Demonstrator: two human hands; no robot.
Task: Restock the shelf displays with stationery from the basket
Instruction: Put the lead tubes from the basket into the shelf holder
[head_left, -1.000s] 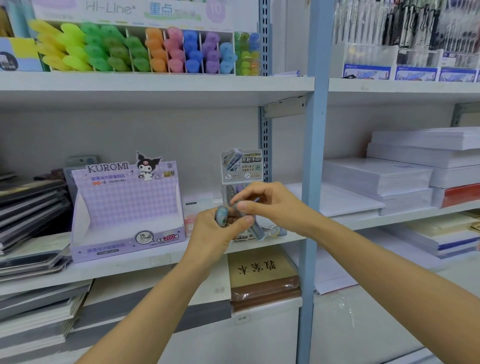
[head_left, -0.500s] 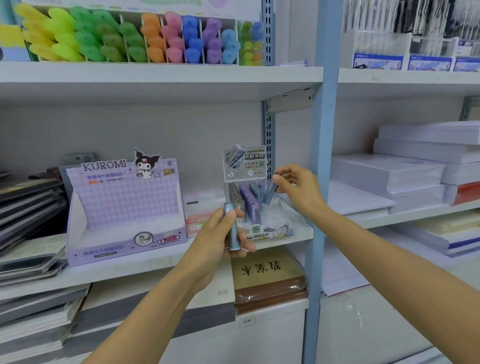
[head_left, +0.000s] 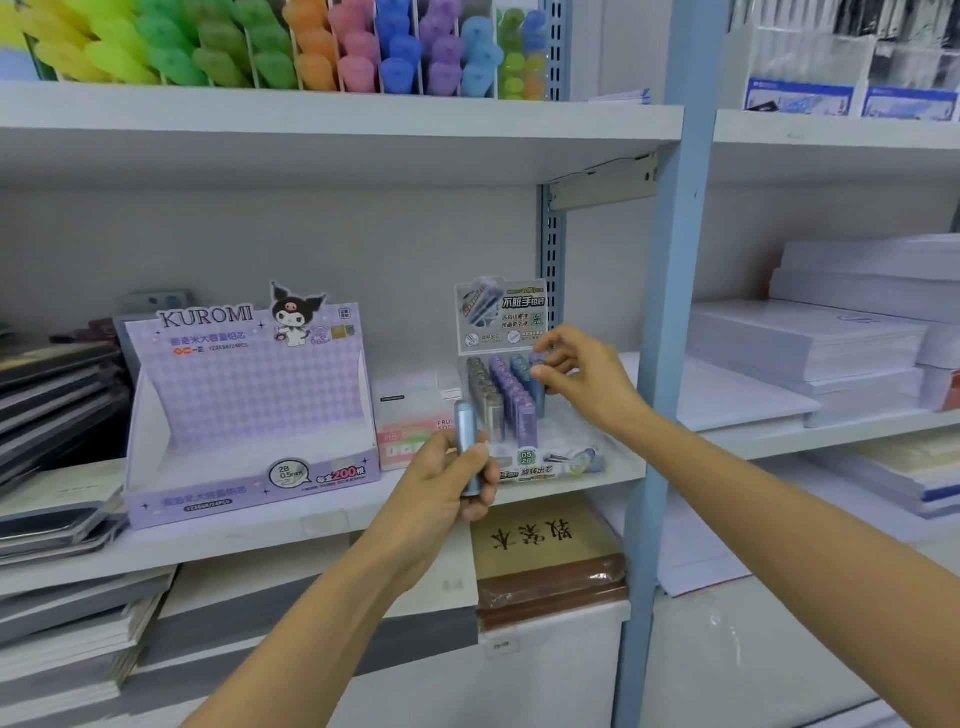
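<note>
At my far left, dark stacked notebooks (head_left: 52, 395) lie on the middle shelf (head_left: 332, 514). Just beside them stands the purple Kuromi display box (head_left: 249, 405), with a small pastel box (head_left: 415, 415) tucked behind its right corner. My left hand (head_left: 441, 483) is curled round a blue lead tube (head_left: 467, 447), holding it upright in front of the shelf edge, near the clear lead display stand (head_left: 524, 457). That stand holds rows of grey, purple and blue tubes under a printed header card (head_left: 501, 314). My right hand (head_left: 582, 374) reaches to the stand's rightmost row, thumb and forefinger pinching the top of a second blue tube (head_left: 537, 389), the other fingers loosely bent. Right of my wrist rises the blue shelf upright (head_left: 670, 312), and past it sit reams of white paper (head_left: 805, 353).
</note>
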